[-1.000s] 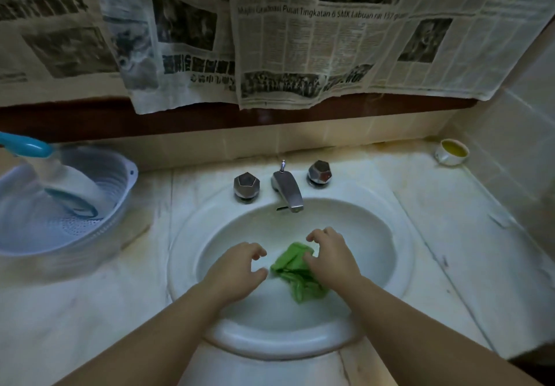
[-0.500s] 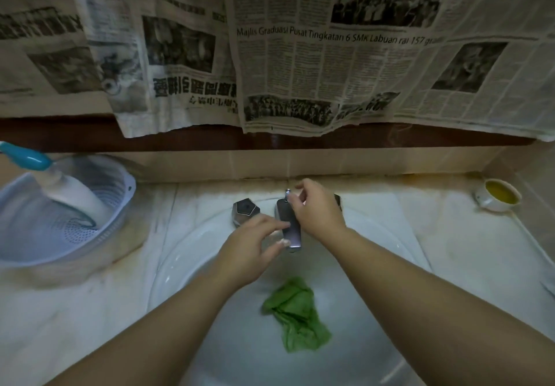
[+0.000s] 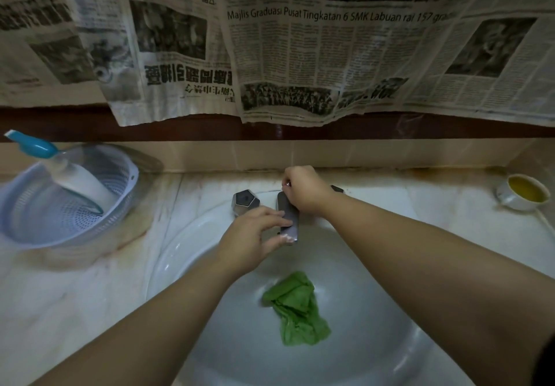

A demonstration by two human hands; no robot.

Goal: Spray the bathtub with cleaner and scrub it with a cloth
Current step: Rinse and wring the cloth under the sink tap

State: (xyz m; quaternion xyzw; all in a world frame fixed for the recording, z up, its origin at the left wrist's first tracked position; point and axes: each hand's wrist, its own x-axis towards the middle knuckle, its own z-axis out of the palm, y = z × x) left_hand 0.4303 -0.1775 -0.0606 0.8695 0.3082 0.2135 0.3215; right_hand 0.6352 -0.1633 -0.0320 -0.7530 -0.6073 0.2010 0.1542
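A crumpled green cloth point(image 3: 295, 307) lies loose in the white basin point(image 3: 354, 364), with neither hand touching it. My left hand point(image 3: 252, 235) reaches over the basin, its fingers closed around the metal faucet spout point(image 3: 289, 216). My right hand point(image 3: 304, 190) sits just behind the spout, its fingertips pinched on the small lift rod there; the rod is mostly hidden. A white cleaner bottle point(image 3: 81, 181) with a blue nozzle leans in a pale colander point(image 3: 36, 223) at the far left.
A faceted metal knob point(image 3: 244, 201) stands left of the spout; the right knob point(image 3: 337, 189) peeks out behind my right wrist. A small white cup point(image 3: 524, 193) of yellow liquid sits at the back right. Newspaper sheets point(image 3: 300, 55) hang over the wall above the stained marble counter.
Both hands left the green cloth in the basin and moved up to the faucet, the left onto the spout, the right onto the rod behind it. The view moved closer.
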